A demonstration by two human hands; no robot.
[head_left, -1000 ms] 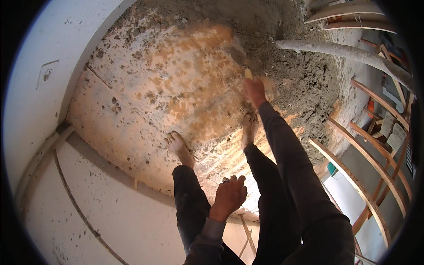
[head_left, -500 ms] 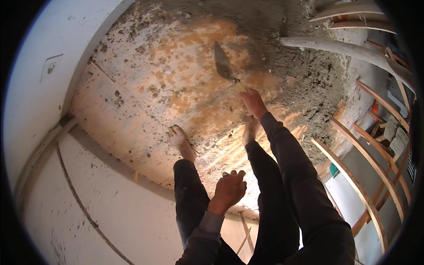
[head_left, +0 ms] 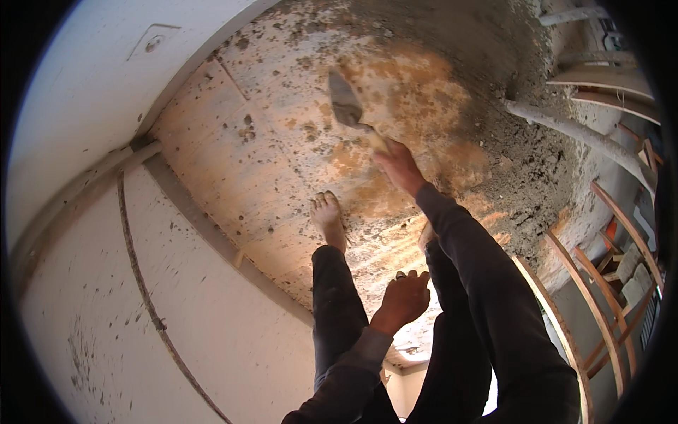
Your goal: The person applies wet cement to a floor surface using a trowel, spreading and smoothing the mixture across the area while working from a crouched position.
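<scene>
My right hand [head_left: 401, 167] is closed round the light wooden handle of a pointed trowel [head_left: 345, 99]. The grey blade points away from me, over a pale, dusty floor surface [head_left: 275, 162] spotted with mortar crumbs and orange-brown damp patches. Whether the blade touches that surface I cannot tell. My left hand [head_left: 404, 302] is held lower, in front of my legs, with its fingers curled in. A dark ring shows on one finger, and the inside of the grip is hidden. My bare left foot [head_left: 327, 215] stands on the floor; the right one is mostly behind my right arm.
Rough grey mortar [head_left: 526, 177] spreads along the right and far side. Beyond it are a pale pole [head_left: 586, 131] and several wooden strips [head_left: 575, 297]. White walls stand at left, one with a square recessed plate [head_left: 153, 42], another with a dark cable [head_left: 145, 290].
The view has swung, so the surroundings sit further right. My right hand has carried the trowel leftward over the floor. My left hand stays curled in front of my legs.
</scene>
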